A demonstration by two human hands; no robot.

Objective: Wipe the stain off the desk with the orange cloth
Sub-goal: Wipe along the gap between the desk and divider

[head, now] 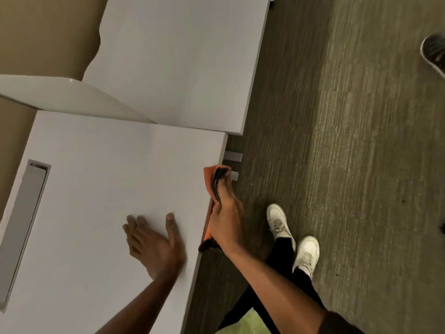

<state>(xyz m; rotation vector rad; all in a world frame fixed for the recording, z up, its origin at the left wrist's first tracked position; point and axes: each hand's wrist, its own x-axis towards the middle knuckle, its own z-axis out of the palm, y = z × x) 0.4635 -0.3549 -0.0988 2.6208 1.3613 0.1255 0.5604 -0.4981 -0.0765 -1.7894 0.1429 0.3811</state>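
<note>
The left hand (154, 242) rests flat on the white desk (96, 179), fingers spread. Just beyond, the right hand (225, 220) curls its fingers round the orange cloth (209, 175) at the desk's right edge, with cloth protruding past the fingertips.

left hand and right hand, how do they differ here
The left hand lies flat on the desk, fingers spread; the right hand is curled round the orange cloth. The left hand sits well onto the top; the right hand is at the desk's edge. Both are bare.
</note>
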